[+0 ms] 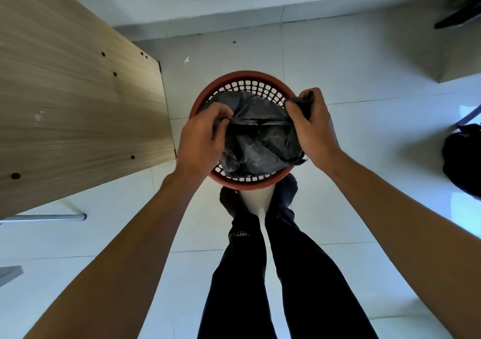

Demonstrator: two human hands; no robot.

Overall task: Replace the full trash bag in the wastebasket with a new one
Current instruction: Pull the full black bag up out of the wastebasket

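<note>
A round reddish-brown wastebasket (242,76) with a lattice wall stands on the tiled floor just ahead of my feet. A crumpled black trash bag (256,146) hangs over its opening, stretched between both hands. My left hand (201,140) pinches the bag's top edge at the left side. My right hand (311,127) is closed on a bunched corner of the bag at the right rim. The basket's inside is mostly hidden by the bag.
A wooden desk panel (78,99) stands close on the left, with a metal leg (46,217) below it. A black bag (463,159) lies on the floor at the right edge. A white wall base (234,15) runs behind the basket.
</note>
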